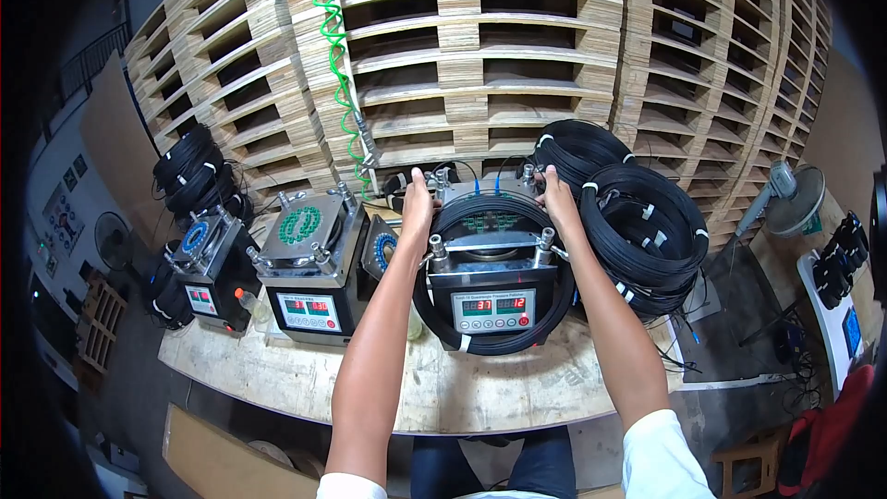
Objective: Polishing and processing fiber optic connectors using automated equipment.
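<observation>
My left hand (419,206) and my right hand (558,201) are at the upper left and upper right sides of a coil of black cable (508,347). Both hands look closed on the coil, thumbs up, with most fingers hidden behind it. The coil hangs tilted around the front of a polishing machine (492,286), which has a lit red display and a silver top with corner posts. A white tie binds the coil at its lower left. Two blue-tipped connectors (487,187) stand at the machine's back edge, with thin black cables rising from them.
Two similar machines (309,311) (205,298) stand to the left, beside a small orange-capped bottle (251,303). More black cable coils (637,254) are piled at the right. Behind the wooden table (554,397) rise stacked pallets (527,79) and a green spiral hose (334,37). A fan (793,203) stands far right.
</observation>
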The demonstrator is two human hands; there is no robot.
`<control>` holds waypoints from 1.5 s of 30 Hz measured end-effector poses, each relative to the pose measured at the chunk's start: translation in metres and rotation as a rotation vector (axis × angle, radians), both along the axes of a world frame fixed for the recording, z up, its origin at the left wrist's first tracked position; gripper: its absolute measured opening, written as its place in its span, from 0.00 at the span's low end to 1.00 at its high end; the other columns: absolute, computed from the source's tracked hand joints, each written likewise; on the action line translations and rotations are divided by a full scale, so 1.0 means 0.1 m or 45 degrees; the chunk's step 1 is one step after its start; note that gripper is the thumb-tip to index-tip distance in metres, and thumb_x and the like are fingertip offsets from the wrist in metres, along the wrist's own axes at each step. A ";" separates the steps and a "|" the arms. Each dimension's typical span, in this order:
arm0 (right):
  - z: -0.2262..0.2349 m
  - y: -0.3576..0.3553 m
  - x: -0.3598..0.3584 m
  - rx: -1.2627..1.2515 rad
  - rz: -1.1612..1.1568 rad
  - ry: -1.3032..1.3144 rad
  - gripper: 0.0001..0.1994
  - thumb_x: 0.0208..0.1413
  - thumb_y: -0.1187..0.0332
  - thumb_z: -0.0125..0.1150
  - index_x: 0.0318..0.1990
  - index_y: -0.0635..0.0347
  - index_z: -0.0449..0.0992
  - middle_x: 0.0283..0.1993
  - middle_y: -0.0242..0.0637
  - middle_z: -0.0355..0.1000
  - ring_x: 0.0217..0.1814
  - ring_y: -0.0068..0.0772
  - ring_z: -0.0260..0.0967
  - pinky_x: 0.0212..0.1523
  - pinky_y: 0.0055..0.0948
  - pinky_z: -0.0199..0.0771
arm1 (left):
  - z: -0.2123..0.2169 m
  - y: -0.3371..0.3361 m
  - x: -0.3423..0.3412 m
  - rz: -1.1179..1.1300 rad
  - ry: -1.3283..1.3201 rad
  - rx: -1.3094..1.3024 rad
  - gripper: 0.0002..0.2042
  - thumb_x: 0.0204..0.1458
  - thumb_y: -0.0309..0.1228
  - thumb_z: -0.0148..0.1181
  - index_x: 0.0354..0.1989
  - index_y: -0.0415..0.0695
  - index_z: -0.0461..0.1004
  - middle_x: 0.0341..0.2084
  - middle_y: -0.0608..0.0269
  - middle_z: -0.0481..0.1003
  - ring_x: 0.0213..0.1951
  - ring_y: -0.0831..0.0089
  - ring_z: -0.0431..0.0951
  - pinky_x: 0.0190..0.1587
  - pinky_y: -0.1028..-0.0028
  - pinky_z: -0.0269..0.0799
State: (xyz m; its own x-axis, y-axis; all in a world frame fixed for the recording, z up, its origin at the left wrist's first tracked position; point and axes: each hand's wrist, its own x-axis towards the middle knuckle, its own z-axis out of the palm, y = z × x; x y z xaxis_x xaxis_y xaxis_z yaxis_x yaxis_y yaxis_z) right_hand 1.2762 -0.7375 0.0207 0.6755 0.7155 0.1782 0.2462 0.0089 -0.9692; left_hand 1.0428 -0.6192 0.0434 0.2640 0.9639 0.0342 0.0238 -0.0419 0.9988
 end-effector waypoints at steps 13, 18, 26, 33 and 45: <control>-0.13 0.01 0.17 0.008 -0.069 -0.058 0.26 0.68 0.53 0.36 0.53 0.64 0.76 0.24 0.41 0.72 0.26 0.31 0.70 0.31 0.30 0.70 | -0.33 0.30 0.12 -0.017 0.036 0.143 0.24 0.65 0.41 0.32 0.55 0.38 0.70 0.39 0.56 0.75 0.36 0.70 0.75 0.44 0.66 0.69; -0.09 0.02 0.09 0.081 -0.039 0.008 0.25 0.68 0.55 0.35 0.54 0.64 0.75 0.24 0.41 0.72 0.26 0.30 0.70 0.30 0.28 0.70 | -0.30 0.25 0.08 0.005 -0.037 0.150 0.22 0.67 0.39 0.34 0.57 0.38 0.69 0.38 0.55 0.76 0.37 0.70 0.76 0.45 0.68 0.70; -0.03 -0.03 0.04 0.148 -0.102 0.015 0.25 0.68 0.55 0.35 0.51 0.66 0.75 0.25 0.43 0.74 0.23 0.30 0.70 0.26 0.26 0.70 | -0.28 0.22 0.06 -0.021 -0.014 0.178 0.22 0.68 0.39 0.34 0.61 0.39 0.66 0.34 0.53 0.79 0.38 0.69 0.76 0.45 0.69 0.70; -0.01 -0.04 0.00 0.024 -0.169 -0.094 0.29 0.67 0.55 0.33 0.46 0.72 0.78 0.35 0.52 0.77 0.31 0.42 0.77 0.31 0.37 0.77 | -0.09 0.11 0.00 -0.094 -0.070 -0.106 0.33 0.66 0.55 0.33 0.60 0.37 0.67 0.44 0.50 0.76 0.37 0.68 0.76 0.45 0.67 0.68; -0.08 0.01 0.08 0.035 -0.135 -0.102 0.28 0.69 0.52 0.36 0.47 0.68 0.79 0.24 0.43 0.74 0.26 0.32 0.73 0.29 0.31 0.71 | -0.06 0.11 -0.01 -0.176 0.064 -0.011 0.47 0.55 0.74 0.37 0.67 0.42 0.63 0.40 0.51 0.78 0.39 0.69 0.72 0.46 0.70 0.65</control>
State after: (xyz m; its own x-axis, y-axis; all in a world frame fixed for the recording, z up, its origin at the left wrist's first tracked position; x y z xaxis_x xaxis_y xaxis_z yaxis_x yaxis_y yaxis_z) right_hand 1.2845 -0.7363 0.0132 0.7301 0.6347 0.2532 0.3237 0.0051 -0.9462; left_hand 1.0421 -0.6084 0.0370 0.3955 0.9184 0.0096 0.0681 -0.0397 0.9969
